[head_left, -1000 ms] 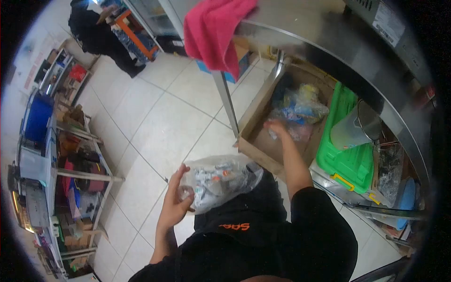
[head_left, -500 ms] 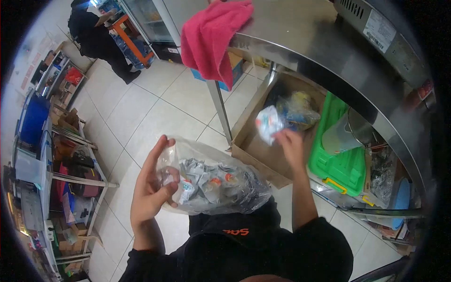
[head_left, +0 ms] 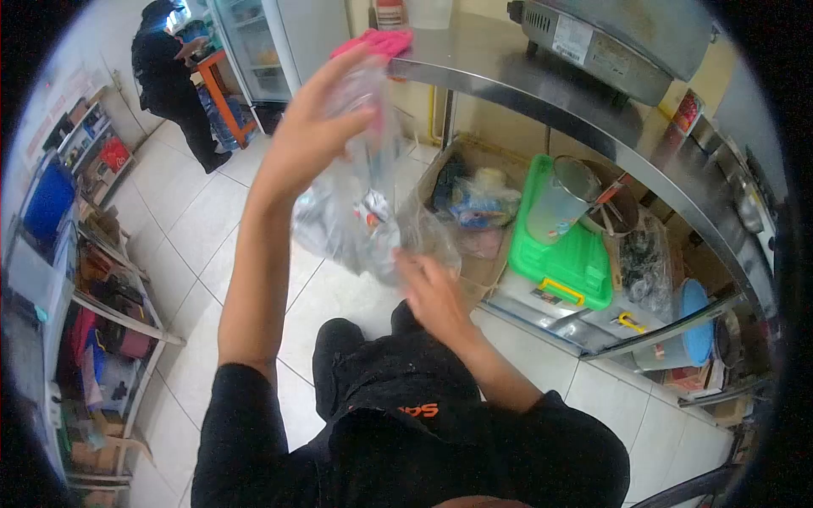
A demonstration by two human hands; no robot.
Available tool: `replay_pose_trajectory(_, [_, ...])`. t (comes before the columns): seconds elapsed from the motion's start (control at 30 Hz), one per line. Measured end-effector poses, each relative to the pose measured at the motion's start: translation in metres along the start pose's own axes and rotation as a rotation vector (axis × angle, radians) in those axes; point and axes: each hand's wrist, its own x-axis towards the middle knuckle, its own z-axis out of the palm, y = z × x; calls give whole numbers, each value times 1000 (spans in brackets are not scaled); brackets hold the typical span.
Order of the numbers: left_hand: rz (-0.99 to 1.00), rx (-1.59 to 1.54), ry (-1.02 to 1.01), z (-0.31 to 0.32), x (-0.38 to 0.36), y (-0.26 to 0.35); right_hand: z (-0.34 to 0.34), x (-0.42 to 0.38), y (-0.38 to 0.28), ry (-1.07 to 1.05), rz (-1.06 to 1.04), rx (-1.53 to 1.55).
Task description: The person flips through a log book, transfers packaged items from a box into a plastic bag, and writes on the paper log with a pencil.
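A clear plastic bag [head_left: 326, 224] hangs in front of me, with crumpled white wrappers [head_left: 373, 213] bearing orange marks inside. My left hand [head_left: 309, 140] is raised and closed on the bag's gathered upper part. Lower down, my right hand [head_left: 434, 295] has its fingers bent against the bag's right side and seems to grip the plastic; motion blurs the fingertips. Behind the bag, an open cardboard box [head_left: 487, 267] on the floor holds plastic-wrapped things [head_left: 483, 203], partly hidden by the bag.
A steel table [head_left: 483, 59] carries a pink cloth [head_left: 373, 42] and a metal appliance [head_left: 584, 51]. Below it, a green lid [head_left: 567, 262] bears a translucent bucket [head_left: 555, 203]. Shelves [head_left: 127, 313] stand at left. Another person [head_left: 174, 93] stands by the fridge [head_left: 258, 51].
My left hand has risen, lifting the bag upright. The crumpled wrapper no longer shows in my right hand, which has moved from over the box to the bag. The view has shifted.
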Motion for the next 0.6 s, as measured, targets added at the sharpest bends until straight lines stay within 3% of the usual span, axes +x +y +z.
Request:
replay_pose_trajectory(0.03, [71, 33, -49, 10, 9, 9, 8, 1, 15, -37, 101, -41])
replay_pose_trajectory(0.07, [218, 25, -75, 20, 23, 6, 10, 4, 28, -30, 76, -56])
replay_pose_trajectory(0.1, [372, 22, -102, 32, 38, 2, 9, 14, 43, 140, 84, -18])
replay_pose_trajectory(0.13, [395, 25, -94, 45, 50, 4, 3, 23, 52, 309, 100, 26])
replay_pose_trajectory(0.2, [533, 2, -159, 70, 78, 7, -14, 37, 65, 392, 158, -18])
replay_pose_trajectory(0.3, [455, -244, -267, 103, 98, -2, -35, 50, 86, 467, 303, -78])
replay_pose_trajectory(0.37, [407, -211, -328, 121, 108, -21, -40, 55, 106, 577, 355, -184])
replay_pose_trajectory(0.43, [319, -236, -410, 138, 116, -44, -40, 58, 127, 565, 445, -146])
replay_pose_trajectory(0.5, [429, -173, -344, 149, 117, -69, -32, 51, 148, 456, 554, -171])
replay_pose_trajectory(0.6, [345, -10, -381, 143, 92, -50, -10, 32, 162, 203, 611, -153])
